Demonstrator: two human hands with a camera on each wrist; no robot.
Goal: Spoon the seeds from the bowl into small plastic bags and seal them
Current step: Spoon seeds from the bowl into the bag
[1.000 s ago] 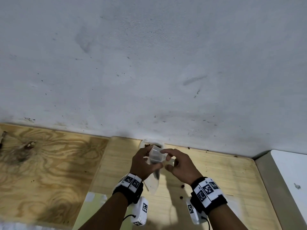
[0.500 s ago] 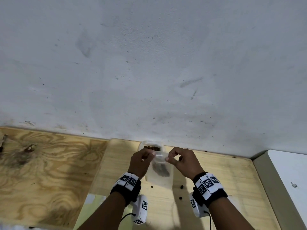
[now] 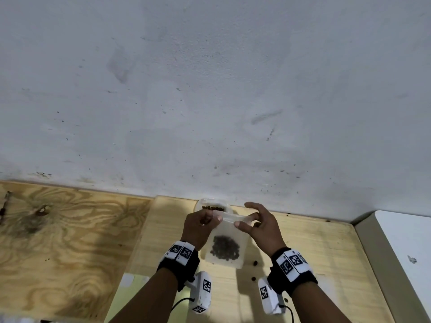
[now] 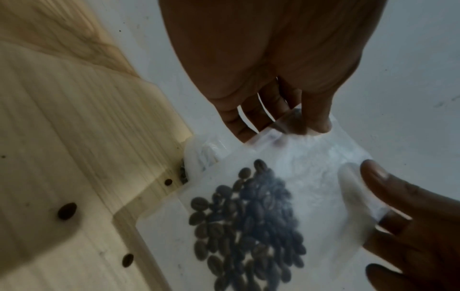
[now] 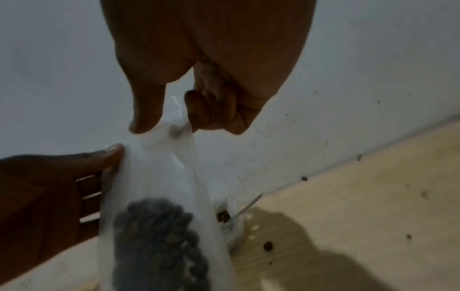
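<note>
A small clear plastic bag (image 3: 225, 247) with a heap of dark seeds at its bottom hangs above the pale wooden table (image 3: 326, 252). My left hand (image 3: 214, 219) pinches its top left corner, and my right hand (image 3: 242, 221) pinches the top edge on the right with the other fingers spread. The left wrist view shows thumb and fingers of the left hand (image 4: 298, 124) nipping the bag (image 4: 261, 216). In the right wrist view the right hand (image 5: 171, 124) pinches the bag's mouth (image 5: 159, 196). Behind the bag the white bowl (image 3: 227, 204) of seeds stands by the wall.
Loose seeds (image 3: 255, 262) lie on the table under my right wrist. A thin handle (image 5: 248, 205) sticks out of the bowl (image 5: 236, 226). Darker plywood (image 3: 58, 241) lies to the left, a white surface (image 3: 408, 252) to the right. The grey wall (image 3: 210, 89) rises close behind.
The bag was bunched between my hands; now it hangs flat and stretched between both pinches, with the seeds settled at the bottom. My right fingers have spread.
</note>
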